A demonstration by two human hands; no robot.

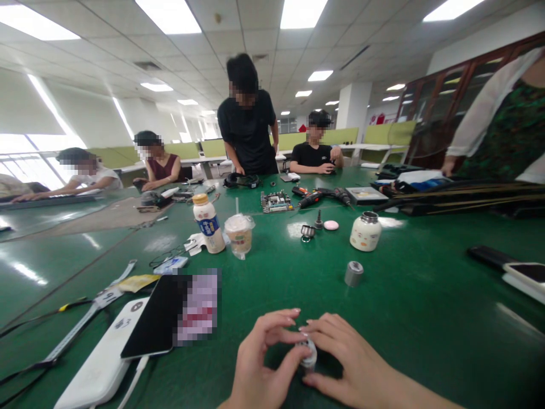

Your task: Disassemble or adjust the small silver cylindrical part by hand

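In front of me, close to the table's near edge, a small round grey-and-white piece (pixel 307 353) is held between both hands. My left hand (pixel 268 358) pinches it with thumb and forefinger, its other fingers curled. Around its far and right sides curve the fingers and thumb of my right hand (pixel 340 352). Part of the piece is hidden by my fingers, so I cannot tell its kind. Beyond my hands stands a grey cylindrical cap (pixel 353 274). Farther back is a cream-coloured thermos jar (pixel 365 231), upright and without a lid.
Behind the cap lie dark ringed parts (pixel 308 232) and a pink disc (pixel 331 225). A bottled drink (pixel 208 224) and a plastic cup (pixel 239 234) stand left. A phone (pixel 155 318) rests on a white power bank (pixel 106 352). Power drills (pixel 310 197) and several people are across the table.
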